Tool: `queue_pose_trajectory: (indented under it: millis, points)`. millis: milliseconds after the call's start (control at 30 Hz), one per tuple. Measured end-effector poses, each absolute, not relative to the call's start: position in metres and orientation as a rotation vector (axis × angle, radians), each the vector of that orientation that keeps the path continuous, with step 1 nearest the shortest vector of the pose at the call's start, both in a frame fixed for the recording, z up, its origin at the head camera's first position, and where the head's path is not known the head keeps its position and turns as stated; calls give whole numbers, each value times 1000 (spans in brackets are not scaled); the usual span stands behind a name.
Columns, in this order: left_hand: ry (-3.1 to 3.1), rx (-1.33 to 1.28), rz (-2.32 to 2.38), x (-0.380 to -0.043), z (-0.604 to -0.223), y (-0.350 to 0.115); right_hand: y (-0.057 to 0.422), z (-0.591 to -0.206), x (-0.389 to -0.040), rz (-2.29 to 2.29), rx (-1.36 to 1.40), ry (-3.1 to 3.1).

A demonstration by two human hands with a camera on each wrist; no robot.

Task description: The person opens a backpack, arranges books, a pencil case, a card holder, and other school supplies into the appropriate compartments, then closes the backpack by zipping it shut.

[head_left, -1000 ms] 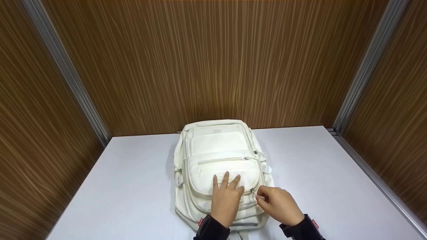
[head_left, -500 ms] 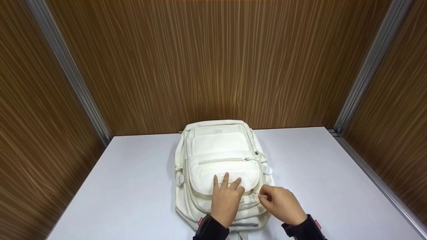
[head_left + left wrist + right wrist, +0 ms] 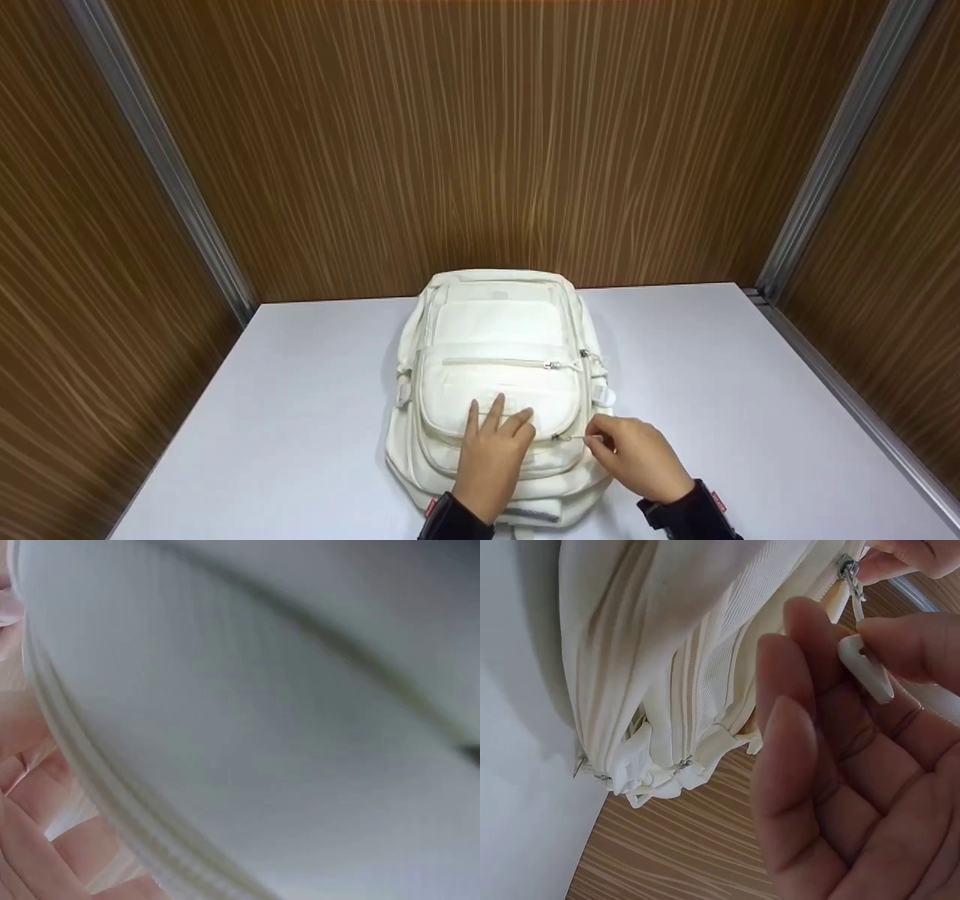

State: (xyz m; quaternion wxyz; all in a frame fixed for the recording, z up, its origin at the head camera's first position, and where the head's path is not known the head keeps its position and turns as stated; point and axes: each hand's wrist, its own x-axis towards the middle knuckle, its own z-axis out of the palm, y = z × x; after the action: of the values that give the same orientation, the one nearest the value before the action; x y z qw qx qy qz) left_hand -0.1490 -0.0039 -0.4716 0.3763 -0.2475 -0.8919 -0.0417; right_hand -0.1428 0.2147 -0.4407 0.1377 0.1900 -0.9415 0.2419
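Note:
A cream backpack lies front side up on the white table, its top toward the back wall. My left hand rests on the lower front pocket with its fingers spread. In the left wrist view, pale fabric fills most of the picture and fingers show at the left edge. My right hand pinches the zipper pull between thumb and forefinger. Its cord runs straight out to the zipper slider at the pocket's lower right curve. The right wrist view shows the slider close up, near other fingers.
Another zipper slider sits on the short front zipper, and one more on the right side. A wood-grain wall stands directly behind the backpack. White table surface extends on both sides.
The backpack has turned slightly, and its lower end has shifted left. My left hand and the slider moved a little left with it. The pull's cord now stretches straighter toward my right hand.

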Motion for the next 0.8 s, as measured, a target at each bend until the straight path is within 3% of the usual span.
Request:
queue_pose_trajectory:
  millis: [800]
  points:
    - [-2216,-735,-283,-141,-476,-59,216,-450,-147,703,452,-2733]
